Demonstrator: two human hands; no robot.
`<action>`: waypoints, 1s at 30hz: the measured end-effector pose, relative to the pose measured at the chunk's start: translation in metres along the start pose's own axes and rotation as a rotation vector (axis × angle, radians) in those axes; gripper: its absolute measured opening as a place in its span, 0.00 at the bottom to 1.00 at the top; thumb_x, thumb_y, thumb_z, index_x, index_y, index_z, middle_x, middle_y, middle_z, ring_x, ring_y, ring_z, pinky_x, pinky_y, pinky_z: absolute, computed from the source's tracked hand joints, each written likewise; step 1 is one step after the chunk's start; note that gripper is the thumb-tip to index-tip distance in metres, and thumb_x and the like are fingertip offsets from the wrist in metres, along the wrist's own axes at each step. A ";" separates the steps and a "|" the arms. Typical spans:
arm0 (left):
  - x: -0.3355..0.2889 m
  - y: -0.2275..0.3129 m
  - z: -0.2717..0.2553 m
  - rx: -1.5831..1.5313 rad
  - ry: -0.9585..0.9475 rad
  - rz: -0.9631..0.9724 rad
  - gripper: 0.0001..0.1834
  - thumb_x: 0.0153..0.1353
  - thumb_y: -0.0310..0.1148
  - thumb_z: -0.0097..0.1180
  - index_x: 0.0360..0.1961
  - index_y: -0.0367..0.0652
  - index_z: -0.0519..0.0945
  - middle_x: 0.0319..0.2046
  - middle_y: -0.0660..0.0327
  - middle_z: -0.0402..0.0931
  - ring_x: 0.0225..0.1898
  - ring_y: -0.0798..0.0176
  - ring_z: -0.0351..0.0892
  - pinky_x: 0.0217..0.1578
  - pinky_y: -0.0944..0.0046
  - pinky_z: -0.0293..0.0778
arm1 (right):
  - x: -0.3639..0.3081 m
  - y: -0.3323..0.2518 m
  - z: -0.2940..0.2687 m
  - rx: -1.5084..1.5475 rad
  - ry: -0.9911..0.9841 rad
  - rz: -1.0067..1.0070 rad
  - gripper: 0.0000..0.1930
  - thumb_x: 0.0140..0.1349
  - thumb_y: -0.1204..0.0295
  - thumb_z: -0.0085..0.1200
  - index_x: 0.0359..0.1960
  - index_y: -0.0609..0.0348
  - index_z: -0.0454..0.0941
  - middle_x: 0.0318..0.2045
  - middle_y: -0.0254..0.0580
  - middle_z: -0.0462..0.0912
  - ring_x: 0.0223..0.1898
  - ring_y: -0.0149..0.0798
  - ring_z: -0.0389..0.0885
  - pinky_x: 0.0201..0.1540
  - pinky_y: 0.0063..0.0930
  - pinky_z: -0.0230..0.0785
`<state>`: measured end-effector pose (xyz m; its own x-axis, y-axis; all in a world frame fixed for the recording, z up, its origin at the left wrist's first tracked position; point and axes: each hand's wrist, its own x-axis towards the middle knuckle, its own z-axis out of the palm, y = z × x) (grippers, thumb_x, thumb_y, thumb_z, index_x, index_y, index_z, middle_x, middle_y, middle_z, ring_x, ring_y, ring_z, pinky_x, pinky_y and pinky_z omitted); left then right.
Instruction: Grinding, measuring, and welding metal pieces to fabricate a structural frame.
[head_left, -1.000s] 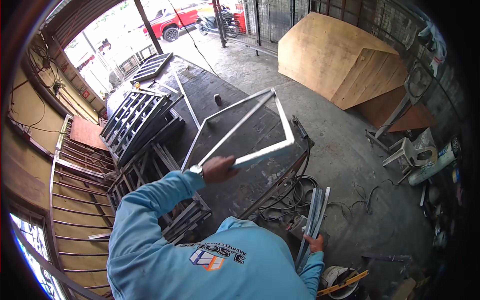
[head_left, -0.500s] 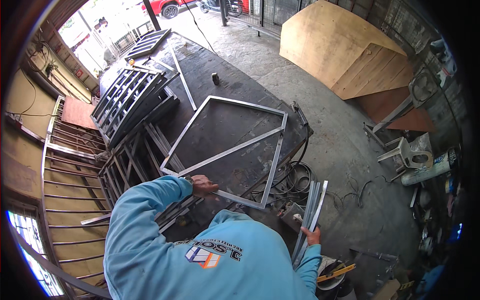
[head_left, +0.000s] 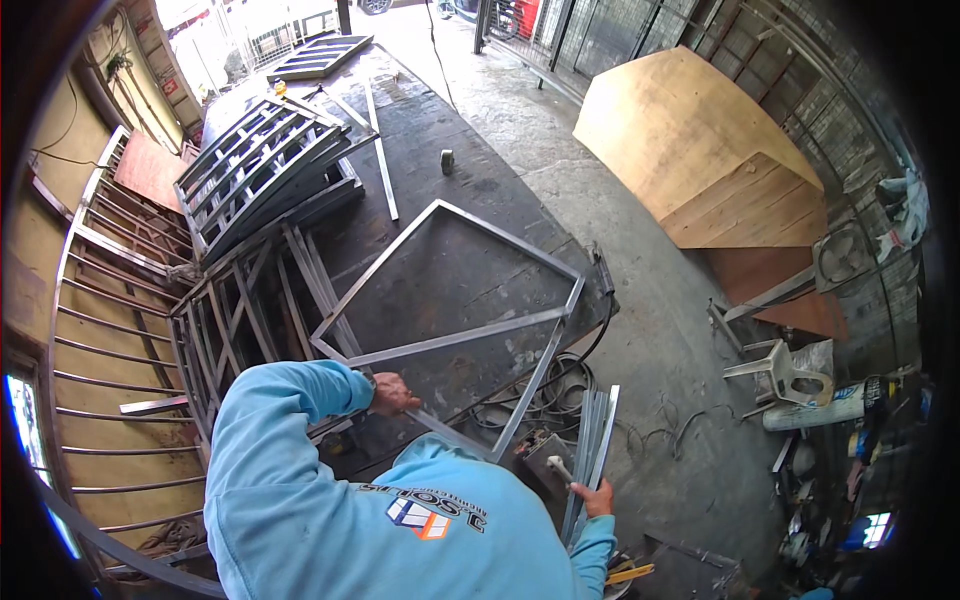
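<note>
A four-sided metal frame [head_left: 460, 337] with a slanting crossbar lay over the near end of the dark counter [head_left: 480, 192], one corner jutting past its edge; whether it touched the top could not be told. The left hand [head_left: 395, 394] had its fingers curled around the frame's near bar. The right hand [head_left: 596, 497], out to the side, had its fingers wrapped around a bundle of metal bars [head_left: 592, 440]. Coiled cables [head_left: 560, 385] lay on the floor between the counter and that bundle. Farther along the counter were a slim bar [head_left: 380, 152] and a stack of slatted frames [head_left: 258, 170]. Beyond, plywood [head_left: 690, 130] leaned near a pale plastic chair [head_left: 785, 370].
</note>
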<state>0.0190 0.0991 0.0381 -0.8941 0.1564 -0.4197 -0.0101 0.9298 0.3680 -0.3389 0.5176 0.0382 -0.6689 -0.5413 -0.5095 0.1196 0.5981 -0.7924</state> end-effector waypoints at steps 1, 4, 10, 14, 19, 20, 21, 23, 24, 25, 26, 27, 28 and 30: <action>-0.001 -0.009 0.004 -0.001 0.011 -0.002 0.14 0.57 0.40 0.56 0.41 0.45 0.75 0.25 0.54 0.80 0.31 0.49 0.83 0.28 0.51 0.77 | -0.003 -0.010 0.004 0.024 -0.013 -0.001 0.25 0.42 0.71 0.74 0.43 0.65 0.79 0.35 0.41 0.84 0.35 0.35 0.81 0.42 0.31 0.74; 0.001 -0.033 0.009 -0.034 0.030 0.102 0.16 0.60 0.46 0.56 0.42 0.46 0.75 0.27 0.54 0.81 0.34 0.48 0.83 0.32 0.50 0.77 | 0.000 -0.008 0.008 0.108 -0.008 0.028 0.26 0.42 0.72 0.73 0.44 0.65 0.78 0.35 0.40 0.83 0.35 0.36 0.81 0.42 0.31 0.74; -0.001 -0.095 -0.010 0.237 -0.070 0.035 0.22 0.61 0.55 0.52 0.44 0.48 0.75 0.31 0.57 0.80 0.40 0.52 0.81 0.43 0.48 0.73 | 0.008 -0.007 0.011 0.163 -0.023 0.058 0.26 0.43 0.73 0.73 0.46 0.65 0.77 0.37 0.41 0.83 0.36 0.36 0.81 0.42 0.31 0.74; -0.016 -0.097 -0.010 0.264 0.108 -0.030 0.18 0.60 0.50 0.55 0.39 0.47 0.78 0.34 0.60 0.80 0.42 0.55 0.78 0.42 0.51 0.70 | 0.007 -0.013 0.016 0.064 -0.041 0.028 0.26 0.44 0.73 0.72 0.47 0.65 0.77 0.37 0.41 0.83 0.37 0.37 0.81 0.43 0.32 0.74; 0.007 -0.066 -0.023 0.072 0.290 -0.246 0.17 0.60 0.49 0.55 0.36 0.46 0.79 0.33 0.59 0.80 0.41 0.53 0.79 0.42 0.51 0.68 | 0.002 -0.015 0.021 0.053 -0.082 0.005 0.26 0.43 0.73 0.72 0.47 0.65 0.77 0.37 0.41 0.83 0.36 0.36 0.81 0.43 0.32 0.74; 0.024 -0.052 -0.023 -0.026 0.312 -0.308 0.18 0.59 0.50 0.56 0.36 0.46 0.79 0.33 0.58 0.80 0.42 0.52 0.79 0.42 0.51 0.69 | 0.003 -0.013 0.022 0.037 -0.082 0.004 0.27 0.43 0.72 0.73 0.47 0.65 0.77 0.37 0.41 0.83 0.36 0.36 0.81 0.43 0.31 0.74; 0.040 -0.035 -0.026 -0.122 0.336 -0.377 0.19 0.59 0.51 0.56 0.36 0.45 0.79 0.34 0.57 0.80 0.43 0.50 0.79 0.42 0.50 0.70 | 0.006 -0.017 0.026 0.021 -0.086 -0.002 0.27 0.43 0.71 0.73 0.46 0.65 0.77 0.37 0.41 0.83 0.36 0.35 0.80 0.43 0.31 0.74; 0.075 0.006 -0.038 -0.318 0.272 -0.508 0.22 0.57 0.53 0.56 0.38 0.43 0.78 0.36 0.54 0.80 0.44 0.48 0.80 0.43 0.49 0.73 | 0.007 -0.030 0.032 -0.038 -0.108 0.018 0.28 0.42 0.70 0.74 0.47 0.65 0.77 0.37 0.41 0.83 0.37 0.35 0.80 0.43 0.30 0.73; 0.092 0.021 -0.028 -0.361 0.283 -0.529 0.23 0.57 0.52 0.57 0.41 0.43 0.76 0.37 0.53 0.80 0.44 0.47 0.80 0.42 0.49 0.75 | 0.008 -0.037 0.037 -0.107 -0.117 0.008 0.28 0.42 0.69 0.74 0.46 0.65 0.78 0.38 0.42 0.84 0.37 0.35 0.81 0.44 0.30 0.73; 0.106 0.031 -0.012 -0.406 0.297 -0.552 0.24 0.57 0.51 0.58 0.44 0.42 0.75 0.39 0.52 0.80 0.44 0.47 0.80 0.42 0.49 0.76 | 0.009 -0.045 0.043 -0.180 -0.127 -0.005 0.27 0.42 0.69 0.74 0.45 0.64 0.78 0.38 0.42 0.84 0.38 0.35 0.81 0.45 0.31 0.73; 0.115 0.039 0.003 -0.420 0.366 -0.524 0.23 0.57 0.47 0.58 0.46 0.42 0.72 0.39 0.50 0.80 0.44 0.46 0.80 0.41 0.48 0.76 | 0.012 -0.050 0.048 -0.242 -0.138 -0.037 0.28 0.41 0.67 0.74 0.44 0.65 0.78 0.37 0.43 0.84 0.37 0.35 0.81 0.44 0.31 0.73; 0.121 0.043 0.014 -0.434 0.434 -0.500 0.23 0.56 0.43 0.58 0.49 0.41 0.70 0.40 0.49 0.79 0.43 0.45 0.80 0.40 0.48 0.76 | 0.014 -0.058 0.053 -0.253 -0.153 -0.038 0.28 0.41 0.67 0.74 0.44 0.65 0.78 0.37 0.43 0.84 0.37 0.35 0.81 0.44 0.31 0.73; 0.126 0.046 0.016 -0.483 0.387 -0.547 0.22 0.54 0.35 0.57 0.48 0.40 0.67 0.40 0.47 0.79 0.43 0.43 0.80 0.40 0.47 0.76 | 0.016 -0.067 0.058 -0.306 -0.196 -0.064 0.28 0.41 0.67 0.74 0.44 0.66 0.77 0.37 0.43 0.84 0.37 0.35 0.81 0.44 0.31 0.73; 0.125 0.051 0.024 -0.498 0.413 -0.572 0.20 0.54 0.34 0.57 0.46 0.39 0.68 0.39 0.47 0.78 0.42 0.42 0.80 0.40 0.47 0.76 | 0.021 -0.081 0.070 -0.355 -0.274 -0.134 0.28 0.41 0.68 0.73 0.45 0.66 0.77 0.36 0.43 0.83 0.36 0.35 0.80 0.43 0.31 0.72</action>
<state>-0.0828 0.1740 -0.0161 -0.7816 -0.5150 -0.3520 -0.6175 0.5590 0.5533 -0.3113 0.4169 0.0682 -0.4372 -0.7350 -0.5183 -0.2446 0.6517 -0.7179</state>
